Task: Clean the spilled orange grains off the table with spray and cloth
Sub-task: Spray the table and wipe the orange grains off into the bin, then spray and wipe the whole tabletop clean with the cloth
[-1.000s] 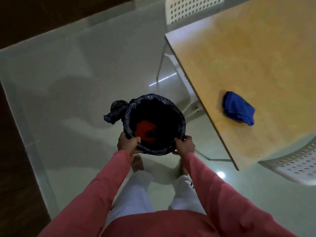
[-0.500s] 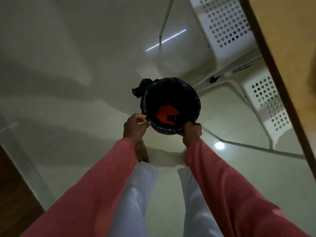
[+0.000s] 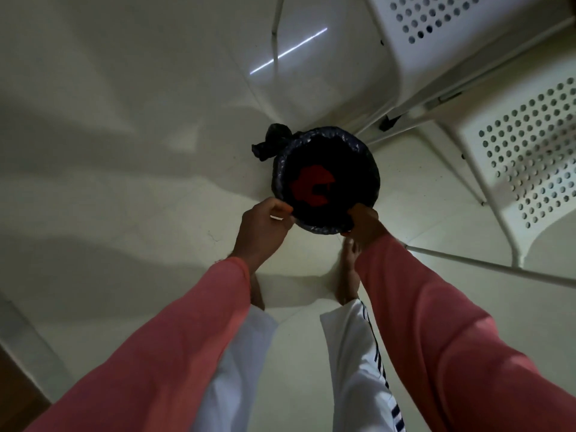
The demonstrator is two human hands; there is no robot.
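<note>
A small round bin (image 3: 367,157) lined with a black bag is low over the pale floor in front of me. Orange-red matter (image 3: 307,186) lies at its bottom. My left hand (image 3: 263,227) grips the near left rim. My right hand (image 3: 363,226) grips the near right rim. The bag's knotted tail (image 3: 271,141) sticks out at the far left of the rim. The table, the blue cloth and any spray bottle are out of view.
Two white perforated plastic chairs stand close by, one at the upper right (image 3: 436,35) and one at the right (image 3: 530,169), with thin metal legs (image 3: 467,263) crossing the floor. My bare feet (image 3: 347,275) stand just behind the bin. A dark wooden strip (image 3: 15,388) borders the lower left.
My view has swung down from the table to the floor; the table and blue cloth have left the frame. The bin has gone lower towards the floor, both hands staying on its rim.
</note>
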